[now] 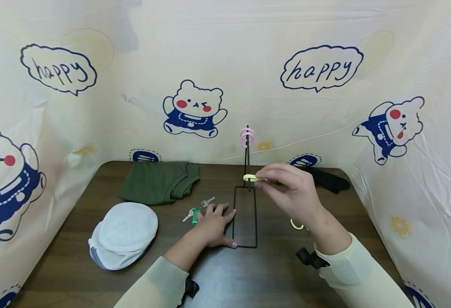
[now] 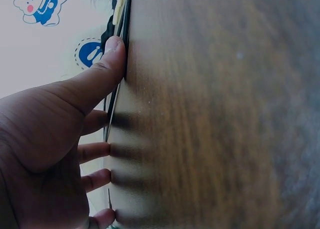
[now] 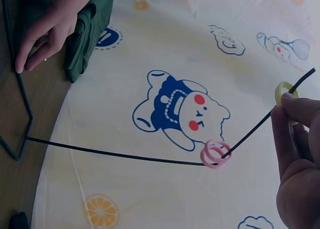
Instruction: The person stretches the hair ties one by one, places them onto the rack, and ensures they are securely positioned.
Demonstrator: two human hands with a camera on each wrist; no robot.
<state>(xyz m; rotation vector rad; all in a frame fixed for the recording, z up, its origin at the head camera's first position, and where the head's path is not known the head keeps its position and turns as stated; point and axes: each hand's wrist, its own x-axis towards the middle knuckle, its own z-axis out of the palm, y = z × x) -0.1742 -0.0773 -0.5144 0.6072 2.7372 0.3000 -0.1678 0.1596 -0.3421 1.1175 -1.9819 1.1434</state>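
A black wire stand (image 1: 256, 218) has a flat rectangular base, an upright rod and a slanting arm. Spread over the left side of the base, my left hand (image 1: 214, 226) has its fingertips down on the table and its thumb at the wire, as the left wrist view shows. My right hand (image 1: 292, 186) pinches a yellow ring (image 3: 286, 93) between thumb and fingers. In the right wrist view the ring sits around the arm, just short of its free tip. Pink rings (image 3: 216, 154) hang at the bend between rod and arm.
Left of the stand lie keys (image 1: 207, 202) with a green tag (image 1: 195, 216). Farther left are a white cap (image 1: 127, 233) and a folded dark green garment (image 1: 156, 182). Another yellow ring (image 1: 296, 225) lies under my right forearm. Black cloth (image 1: 331, 179) lies at the back right.
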